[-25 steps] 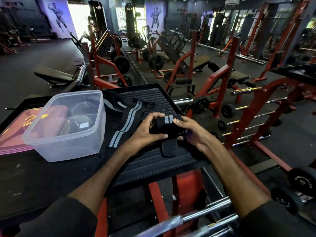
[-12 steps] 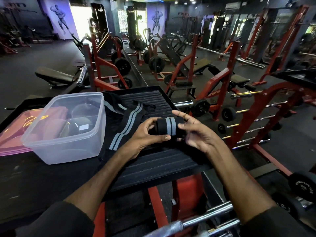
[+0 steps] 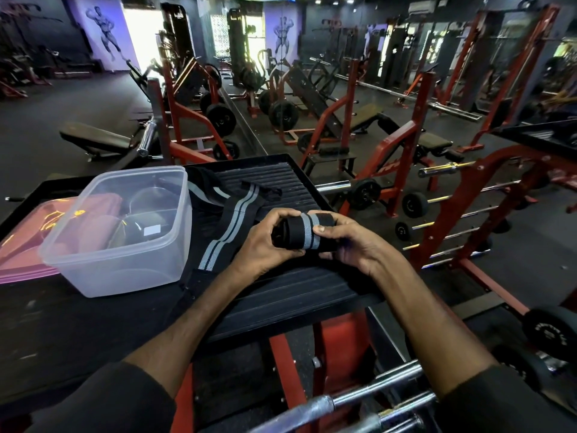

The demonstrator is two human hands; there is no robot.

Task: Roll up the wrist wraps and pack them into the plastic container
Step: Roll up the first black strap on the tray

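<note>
A rolled black wrist wrap with grey stripes (image 3: 307, 231) is held just above the black ribbed platform (image 3: 293, 295). My left hand (image 3: 265, 242) grips its left end with curled fingers. My right hand (image 3: 349, 240) wraps round its right end, thumb pressed on the stripes. A second wrist wrap (image 3: 229, 223), unrolled, lies flat on the platform between the roll and the container. The clear plastic container (image 3: 125, 232) stands open to the left, with dark rolled items showing through its wall.
A pink lid (image 3: 22, 248) lies left of the container. Steel bars (image 3: 359, 401) run below the platform near my arms. Red racks with dumbbells (image 3: 415, 204) stand to the right, and benches and weight machines fill the gym floor beyond.
The loose tail that hung from the roll is now wrapped in. My right hand, opened half a second ago, has closed round the roll's right end again.
</note>
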